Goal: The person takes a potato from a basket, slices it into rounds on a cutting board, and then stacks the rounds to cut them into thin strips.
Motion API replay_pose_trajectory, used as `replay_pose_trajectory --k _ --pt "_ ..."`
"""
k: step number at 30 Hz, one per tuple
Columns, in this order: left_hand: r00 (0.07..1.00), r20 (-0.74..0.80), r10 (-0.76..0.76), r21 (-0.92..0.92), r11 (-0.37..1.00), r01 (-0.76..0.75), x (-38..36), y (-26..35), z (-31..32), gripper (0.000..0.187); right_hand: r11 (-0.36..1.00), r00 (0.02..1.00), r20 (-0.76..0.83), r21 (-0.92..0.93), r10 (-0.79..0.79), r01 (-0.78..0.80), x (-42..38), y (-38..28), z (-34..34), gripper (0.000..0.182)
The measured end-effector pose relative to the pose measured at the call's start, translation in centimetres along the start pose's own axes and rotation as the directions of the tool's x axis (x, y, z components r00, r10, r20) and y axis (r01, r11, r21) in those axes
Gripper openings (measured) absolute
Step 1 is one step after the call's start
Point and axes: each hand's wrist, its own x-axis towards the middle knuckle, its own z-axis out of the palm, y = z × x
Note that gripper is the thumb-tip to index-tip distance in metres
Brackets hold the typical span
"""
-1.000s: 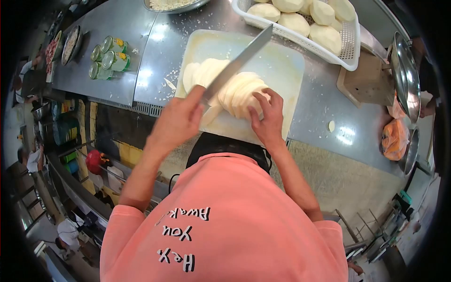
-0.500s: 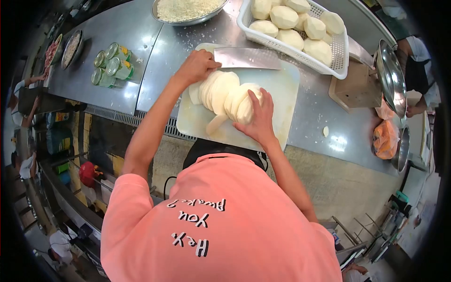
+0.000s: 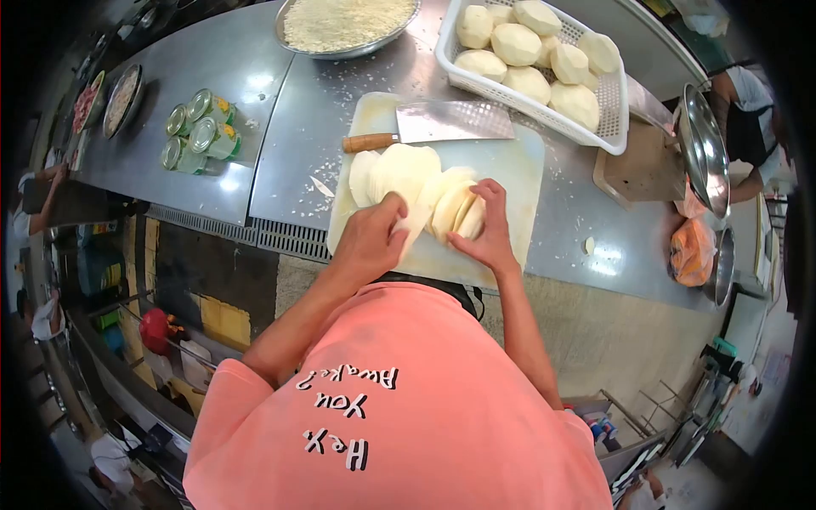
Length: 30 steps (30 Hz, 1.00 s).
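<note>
One cleaver is laid on the far part of the board, released from both hands. Its long axis is set left to right: the handle is pointed left, by the board's left edge, and the blade is pointed right.

Nearer on the board, pale slices are fanned in one overlapping row, too closely stacked to be counted; the row's long axis is also laid left to right. The right end is gripped between the thumb and bent fingers of the right hand. The near side, around the middle of the row, is touched by the half-curled left hand; whether a slice is pinched there cannot be told.

At the far right, at least ten peeled roots are held in one white basket. One bowl heaped with pale shreds is set beyond the board. Four cans are grouped to the left, with two smaller bowls farther left. On the right are seen one wooden box and one orange bag, beside which a co-worker's arm is partly shown.
</note>
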Motion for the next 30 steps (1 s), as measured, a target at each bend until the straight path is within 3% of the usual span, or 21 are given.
replay_pose_trajectory --k 2,3,5,9,11,12,13,15,17,18,21,23,24,29,30 --pt "0.988 -0.122 0.099 -0.037 0.994 -0.104 1.5 0.7 1.2 0.019 0.994 0.999 -0.035 0.104 -0.035 0.039 -0.5 0.5 -0.1 0.081" --pt "0.987 -0.128 0.093 -0.035 0.995 -0.098 2.6 -0.2 3.1 0.019 0.993 0.999 -0.028 0.108 -0.038 0.041 -0.7 0.8 -0.1 0.081" --pt "0.968 -0.037 0.246 0.131 0.962 -0.24 4.3 -1.9 6.2 0.013 0.988 0.996 -0.056 0.137 -0.063 0.07 -0.8 0.9 -0.1 0.085" --pt "0.971 -0.075 0.228 0.055 0.973 -0.224 3.8 -1.7 4.0 0.015 0.994 0.995 -0.046 0.061 -0.085 0.087 -0.6 -1.4 0.1 0.095" --pt "0.976 -0.207 0.06 0.032 0.998 -0.055 3.6 -2.1 1.0 0.02 0.964 0.999 0.032 -0.266 -0.017 0.024 -0.5 -2.8 0.9 0.105" --pt "0.978 -0.195 0.068 0.037 0.997 -0.062 3.8 -3.0 -0.1 0.02 0.918 0.999 0.041 -0.396 0.034 -0.015 -0.2 -3.1 1.7 0.11" --pt "0.976 -0.213 0.052 0.106 0.994 -0.03 3.9 -4.2 -0.9 0.023 0.917 0.999 0.032 -0.398 0.042 -0.026 0.2 -3.8 2.1 0.11" --pt "0.971 -0.235 0.042 0.172 0.985 -0.001 3.8 -5.6 -1.5 0.026 0.814 0.961 0.122 -0.564 0.249 -0.139 1.6 -5.3 2.2 0.112" --pt "0.978 -0.208 0.018 0.343 0.938 0.056 3.6 -6.5 -1.6 0.035 0.815 0.967 0.087 -0.56 0.239 -0.151 2.2 -4.7 2.7 0.113" --pt "0.978 -0.207 0.021 0.344 0.937 0.053 3.4 -7.3 -0.8 0.035 0.815 0.965 0.117 -0.565 0.235 -0.13 2.6 -4.4 2.7 0.113" --pt "0.982 -0.169 0.081 0.279 0.96 -0.031 3.2 -8.4 1.8 0.045 0.849 0.962 0.175 -0.521 0.209 -0.089 3.0 -3.7 2.0 0.112" --pt "0.992 -0.128 0.014 0.049 0.999 -0.008 3.6 -7.6 2.3 0.05 0.881 0.961 0.208 -0.469 0.182 -0.066 2.8 -3.0 1.3 0.111" --pt "0.992 -0.106 0.067 0.139 0.989 -0.052 3.6 -7.2 2.4 0.052 0.89 0.965 0.196 -0.451 0.172 -0.067 2.4 -2.5 1.1 0.111" --pt "0.994 -0.028 0.106 0.154 0.983 -0.101 5.1 -7.2 1.8 0.05 0.851 0.97 0.149 -0.517 0.193 -0.09 3.4 -4.6 1.4 0.108" --pt "0.986 0.005 0.165 0.168 0.972 -0.163 5.5 -7.9 1.3 0.048 0.865 0.988 0.124 -0.501 0.087 -0.014 4.1 -5.2 2.3 0.107"
